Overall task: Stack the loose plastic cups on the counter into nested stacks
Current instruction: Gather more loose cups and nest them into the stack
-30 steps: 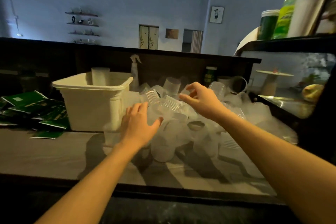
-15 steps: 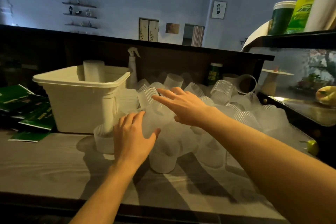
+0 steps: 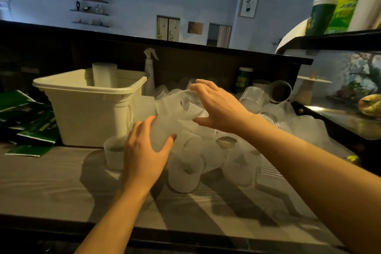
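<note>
Gripping frosted ribbed cups (image 3: 175,126), left hand (image 3: 144,154), right hand (image 3: 218,107)

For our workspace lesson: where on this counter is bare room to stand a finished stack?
Bare counter lies left of the left hand, in front of the bin. The cup pile crowds the middle and right.

cups (image 3: 183,173): frosted ribbed plastic | bin (image 3: 90,109): smooth cream plastic | counter (image 3: 51,183): matt woodgrain

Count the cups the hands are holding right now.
2. The left hand grips a frosted cup on its side above the pile; the right hand holds a ribbed cup just beyond it. Cups nested inside either may be hidden.
</note>
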A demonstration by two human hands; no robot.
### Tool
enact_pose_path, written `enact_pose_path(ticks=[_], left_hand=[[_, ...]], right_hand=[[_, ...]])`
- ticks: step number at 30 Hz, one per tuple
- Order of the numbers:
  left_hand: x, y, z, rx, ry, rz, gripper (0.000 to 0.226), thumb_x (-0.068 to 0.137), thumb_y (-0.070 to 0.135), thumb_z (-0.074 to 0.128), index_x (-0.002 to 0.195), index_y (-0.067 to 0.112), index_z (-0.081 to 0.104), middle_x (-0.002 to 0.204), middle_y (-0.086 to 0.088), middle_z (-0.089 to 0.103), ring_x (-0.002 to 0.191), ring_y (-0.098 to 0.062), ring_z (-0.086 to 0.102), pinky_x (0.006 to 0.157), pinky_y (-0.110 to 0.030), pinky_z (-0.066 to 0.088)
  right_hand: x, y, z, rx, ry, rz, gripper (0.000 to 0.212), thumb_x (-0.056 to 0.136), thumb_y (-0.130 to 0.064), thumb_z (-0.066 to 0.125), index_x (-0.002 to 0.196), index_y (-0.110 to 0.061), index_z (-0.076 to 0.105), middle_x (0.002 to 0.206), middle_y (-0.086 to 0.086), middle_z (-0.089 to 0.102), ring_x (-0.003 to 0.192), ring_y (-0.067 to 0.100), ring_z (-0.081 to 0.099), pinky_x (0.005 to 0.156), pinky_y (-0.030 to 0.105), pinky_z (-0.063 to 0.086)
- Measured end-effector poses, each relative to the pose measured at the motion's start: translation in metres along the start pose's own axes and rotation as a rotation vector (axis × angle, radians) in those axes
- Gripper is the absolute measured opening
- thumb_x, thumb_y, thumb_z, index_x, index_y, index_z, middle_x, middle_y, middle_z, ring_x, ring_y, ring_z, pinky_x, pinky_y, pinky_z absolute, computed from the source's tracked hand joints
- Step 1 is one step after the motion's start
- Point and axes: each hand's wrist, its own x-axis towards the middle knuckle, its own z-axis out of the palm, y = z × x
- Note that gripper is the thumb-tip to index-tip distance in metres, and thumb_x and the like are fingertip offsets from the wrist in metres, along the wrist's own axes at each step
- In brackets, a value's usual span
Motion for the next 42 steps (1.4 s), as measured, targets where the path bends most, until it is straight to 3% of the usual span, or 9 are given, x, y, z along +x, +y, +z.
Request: enact_pose_path(ticks=[5,10,14,17,23,25,32,38,42], left_hand=[[-0.002,0.001,-0.001,-0.063,0.015,0.028,0.066,0.081,0.045,0.068,0.135,0.015,0.048,0.128,-0.006,0.054,0.114,-0.022,0.052,0.09,-0.041,0.053],[-0.003,0.008,-0.008,-0.132,0.103,0.072,0.07,0.081,0.051,0.06,0.135,0.009,0.048,0.128,-0.008,0.055,0.112,-0.008,0.046,0.084,-0.008,0.038],[-0.005,0.008,-0.009,-0.192,0.202,0.143,0.06,0.092,0.051,0.055,0.131,0.006,0.051,0.123,-0.01,0.056,0.107,0.001,0.044,0.084,0.002,0.036],[-0.008,0.011,-0.011,-0.245,0.218,0.206,0.06,0.094,0.053,0.046,0.132,0.006,0.05,0.124,-0.005,0.054,0.107,0.008,0.044,0.087,-0.002,0.038],[-0.011,0.016,-0.009,-0.33,0.124,0.333,0.066,0.089,0.064,0.05,0.12,0.006,0.049,0.116,0.0,0.05,0.102,0.002,0.054,0.077,-0.004,0.046],[-0.01,0.015,-0.009,-0.301,0.085,0.405,0.061,0.091,0.059,0.051,0.117,0.004,0.053,0.114,0.0,0.049,0.104,0.002,0.052,0.075,-0.006,0.047],[-0.011,0.014,-0.005,-0.197,0.022,0.492,0.049,0.089,0.041,0.05,0.127,0.009,0.054,0.119,0.009,0.044,0.102,-0.007,0.05,0.078,-0.016,0.048],[-0.012,0.019,0.002,-0.129,-0.105,0.465,0.073,0.095,0.064,0.034,0.15,0.016,0.03,0.137,-0.004,0.049,0.121,-0.014,0.048,0.097,-0.013,0.037],[-0.014,0.025,0.009,-0.152,-0.277,0.469,0.086,0.085,0.082,0.016,0.154,0.036,-0.008,0.16,0.009,0.02,0.143,0.001,0.022,0.113,-0.02,0.02]], right_hand=[[-0.024,-0.003,-0.004,0.063,0.147,0.19,0.086,0.08,-0.05,0.073,0.147,-0.016,0.032,0.141,0.006,0.046,0.135,0.024,0.034,0.101,0.038,0.044],[-0.055,-0.025,0.008,0.083,0.326,0.26,0.084,0.073,-0.047,0.08,0.14,-0.015,0.043,0.125,0.012,0.046,0.115,0.027,0.043,0.077,0.03,0.048],[-0.071,-0.041,0.026,0.192,0.414,0.234,0.08,0.072,-0.039,0.082,0.137,-0.016,0.042,0.125,0.014,0.039,0.102,0.026,0.05,0.069,0.026,0.052],[-0.074,-0.046,0.039,0.232,0.492,0.222,0.081,0.071,-0.036,0.084,0.135,-0.014,0.04,0.131,0.015,0.032,0.111,0.029,0.048,0.08,0.026,0.051],[-0.081,-0.055,0.064,0.19,0.458,0.193,0.085,0.073,-0.035,0.081,0.139,-0.012,0.031,0.138,0.018,0.035,0.132,0.038,0.033,0.102,0.057,0.044],[-0.086,-0.058,0.064,0.225,0.43,0.179,0.086,0.074,-0.028,0.081,0.141,-0.012,0.03,0.14,0.02,0.034,0.14,0.039,0.026,0.109,0.055,0.037],[-0.094,-0.065,0.056,0.2,0.403,0.12,0.091,0.07,-0.025,0.084,0.142,-0.011,0.03,0.14,0.018,0.029,0.121,0.039,0.047,0.091,0.042,0.052],[-0.093,-0.066,0.054,0.126,0.399,0.076,0.091,0.068,-0.025,0.084,0.142,-0.008,0.031,0.139,0.017,0.033,0.127,0.036,0.038,0.099,0.049,0.047],[-0.087,-0.07,0.055,0.123,0.417,0.088,0.072,0.084,-0.036,0.066,0.141,-0.005,0.033,0.138,0.023,0.045,0.126,0.038,0.044,0.1,0.05,0.045]])
